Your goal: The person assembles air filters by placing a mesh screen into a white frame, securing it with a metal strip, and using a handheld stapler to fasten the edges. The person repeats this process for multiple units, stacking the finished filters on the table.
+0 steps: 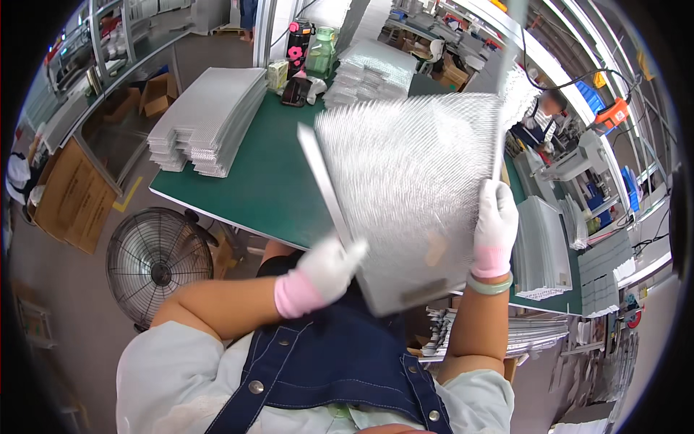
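Note:
A silver mesh panel [405,188] is held up tilted over the near edge of the green table [267,181]. My right hand [497,224], in a white glove with a pink cuff, is closed on its right edge. My left hand [325,267], gloved alike and a little blurred, is closed on the lower end of a narrow pale metal strip [322,173]. This strip slants up along the panel's left edge; its upper end stands apart from the panel. Whether its lower end touches the panel, I cannot tell. Another thin strip runs along the panel's right edge.
Stacked mesh sheets [217,108] lie on the table's left, more sheets [369,72] at the back, and another stack [538,249] at right. A black flask [298,47] and green bottle [321,54] stand behind. A floor fan [159,264] is at left. A co-worker [538,123] sits at far right.

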The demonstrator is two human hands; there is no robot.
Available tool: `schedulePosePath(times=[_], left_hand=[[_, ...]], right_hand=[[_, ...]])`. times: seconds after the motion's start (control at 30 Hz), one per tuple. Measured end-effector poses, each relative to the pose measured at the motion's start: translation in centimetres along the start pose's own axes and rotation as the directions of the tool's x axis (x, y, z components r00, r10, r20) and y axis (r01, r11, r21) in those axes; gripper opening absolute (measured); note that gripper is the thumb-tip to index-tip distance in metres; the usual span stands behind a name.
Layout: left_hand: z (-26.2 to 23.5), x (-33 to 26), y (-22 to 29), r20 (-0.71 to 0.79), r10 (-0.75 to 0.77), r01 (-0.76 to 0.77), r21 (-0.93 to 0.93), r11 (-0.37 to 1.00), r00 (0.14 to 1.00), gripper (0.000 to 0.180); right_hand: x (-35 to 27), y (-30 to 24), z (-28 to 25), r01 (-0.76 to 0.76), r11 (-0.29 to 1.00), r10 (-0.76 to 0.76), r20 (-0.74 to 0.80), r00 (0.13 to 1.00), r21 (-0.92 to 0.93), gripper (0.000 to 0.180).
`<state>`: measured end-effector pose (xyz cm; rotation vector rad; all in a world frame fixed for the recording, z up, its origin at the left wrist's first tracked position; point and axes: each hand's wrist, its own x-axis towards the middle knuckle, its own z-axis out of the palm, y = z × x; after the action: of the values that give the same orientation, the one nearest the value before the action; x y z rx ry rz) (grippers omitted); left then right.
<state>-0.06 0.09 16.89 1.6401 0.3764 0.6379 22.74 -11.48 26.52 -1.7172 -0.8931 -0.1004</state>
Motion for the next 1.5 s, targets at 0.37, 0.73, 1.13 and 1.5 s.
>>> schedulePosePath(times=[0.37,0.73,1.13,1.5], left_hand=[[-12.3,9.2,4.8,0.365,0.022,-0.273,0.653,0.706,0.931,0.032],[-6.9,8.9,2.9,0.509,-0.017,-0.406,0.705,0.582,0.86,0.035],[-5.7,7.7,3.4,0.622,-0.036,-0.489,0.649,0.583,0.782,0.039],[-5.5,8.3,3.8,0.56,-0.146,-0.393,0.721,0.571,0.816,0.033]], right_hand=[[-12.2,2.1,2.4,-0.113,0.991,0.079,0.997,0.008,-0.078,0.046],[-7.1,-5.5,-2.4,-0.017,0.994,-0.08,0.832,0.549,0.107,0.037],[-4.1,0.8,7.4,0.756,0.572,-0.36,0.731,0.58,-0.318,0.02],[-2.8,0.9,5.1,0.632,0.722,-0.244,0.751,0.613,-0.282,0.019]])
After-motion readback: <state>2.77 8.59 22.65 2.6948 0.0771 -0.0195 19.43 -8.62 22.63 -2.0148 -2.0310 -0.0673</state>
